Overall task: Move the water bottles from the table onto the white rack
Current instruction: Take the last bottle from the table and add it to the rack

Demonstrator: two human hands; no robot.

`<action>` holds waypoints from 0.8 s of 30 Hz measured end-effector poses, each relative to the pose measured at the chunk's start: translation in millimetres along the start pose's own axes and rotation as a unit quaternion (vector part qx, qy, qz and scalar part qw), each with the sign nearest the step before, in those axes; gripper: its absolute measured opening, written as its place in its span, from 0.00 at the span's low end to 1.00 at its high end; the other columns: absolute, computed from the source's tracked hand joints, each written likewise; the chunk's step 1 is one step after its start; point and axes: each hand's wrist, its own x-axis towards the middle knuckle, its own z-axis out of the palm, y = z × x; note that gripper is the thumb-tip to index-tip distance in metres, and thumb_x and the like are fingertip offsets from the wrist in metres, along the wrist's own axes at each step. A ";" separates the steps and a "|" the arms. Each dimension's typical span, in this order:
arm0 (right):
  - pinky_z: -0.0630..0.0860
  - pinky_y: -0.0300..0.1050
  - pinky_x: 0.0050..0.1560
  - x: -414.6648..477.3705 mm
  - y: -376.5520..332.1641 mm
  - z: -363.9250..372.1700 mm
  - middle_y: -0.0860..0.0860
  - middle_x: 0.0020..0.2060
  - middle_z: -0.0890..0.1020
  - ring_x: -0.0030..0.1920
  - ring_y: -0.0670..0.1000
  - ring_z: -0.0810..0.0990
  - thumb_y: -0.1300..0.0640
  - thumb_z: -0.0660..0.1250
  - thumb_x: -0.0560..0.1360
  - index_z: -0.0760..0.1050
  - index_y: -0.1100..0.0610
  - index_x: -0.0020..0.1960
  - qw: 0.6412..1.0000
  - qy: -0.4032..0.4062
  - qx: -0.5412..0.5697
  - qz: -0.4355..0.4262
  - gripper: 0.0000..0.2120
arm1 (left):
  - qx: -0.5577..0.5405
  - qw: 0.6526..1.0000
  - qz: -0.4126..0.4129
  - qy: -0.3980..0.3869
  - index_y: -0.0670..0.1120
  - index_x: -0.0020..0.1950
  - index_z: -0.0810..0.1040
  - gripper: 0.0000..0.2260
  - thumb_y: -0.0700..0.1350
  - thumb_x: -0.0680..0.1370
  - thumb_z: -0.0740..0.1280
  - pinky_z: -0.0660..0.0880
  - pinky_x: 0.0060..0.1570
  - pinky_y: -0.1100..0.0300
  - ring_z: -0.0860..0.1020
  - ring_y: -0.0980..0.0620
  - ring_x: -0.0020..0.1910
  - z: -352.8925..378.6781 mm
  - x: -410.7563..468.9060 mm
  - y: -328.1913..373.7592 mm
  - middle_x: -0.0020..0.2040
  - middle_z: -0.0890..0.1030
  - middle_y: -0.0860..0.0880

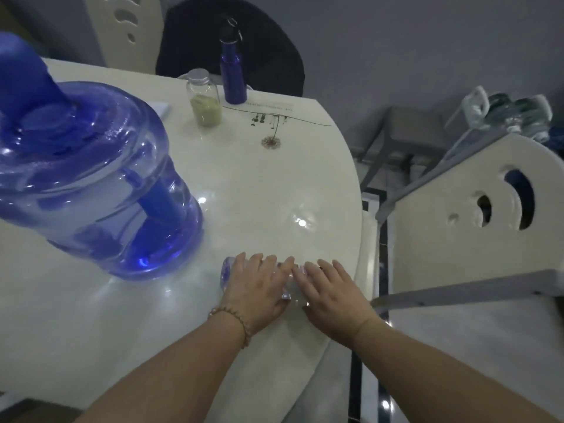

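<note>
While both my palms press down on it, a clear water bottle lies on its side on the white table, near the edge closest to me. My left hand covers its middle with fingers spread flat and curled over the far side; my right hand lies just beside it, fingers likewise draped over the plastic, the two index fingers almost touching. Neither hand is fully closed round the bottle, and I cannot tell whether the thumbs reach underneath. Only the bottle's bluish end shows, poking out left of my left hand. A beaded bracelet sits on my left wrist.

Just beyond, to the left, a big blue water jug stands on the table. Farther back stand a small glass jar with a silver lid and greenish powder inside, and a slim dark-blue metal bottle upright beside it. Off the table's right edge is the white rack, with clear bottles already lying on its top shelf.
</note>
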 end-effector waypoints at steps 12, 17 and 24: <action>0.73 0.55 0.54 -9.4 20.9 -32.2 0.58 0.64 0.72 0.55 0.60 0.74 0.60 0.61 0.75 0.59 0.57 0.71 0.999 0.021 0.024 -0.010 0.26 | 0.009 0.996 -0.015 0.092 0.46 0.62 0.77 0.31 0.42 0.60 0.79 0.74 0.51 0.46 0.78 0.43 0.49 -38.3 0.4 19.2 0.51 0.80 0.45; 0.75 0.53 0.48 -48.4 91.4 -97.6 0.57 0.51 0.77 0.45 0.58 0.75 0.60 0.69 0.69 0.64 0.55 0.67 0.987 0.147 0.029 0.048 0.29 | -0.007 0.971 0.035 0.237 0.44 0.63 0.76 0.27 0.39 0.64 0.75 0.67 0.52 0.47 0.76 0.43 0.52 -122.3 52.9 70.2 0.54 0.80 0.45; 0.71 0.49 0.40 -187.9 255.6 -183.1 0.57 0.44 0.74 0.40 0.56 0.71 0.55 0.73 0.61 0.66 0.56 0.63 0.962 0.246 0.029 0.112 0.32 | 0.003 0.916 0.126 0.381 0.44 0.62 0.76 0.22 0.42 0.69 0.73 0.65 0.58 0.46 0.77 0.43 0.55 -229.1 155.0 253.4 0.56 0.80 0.45</action>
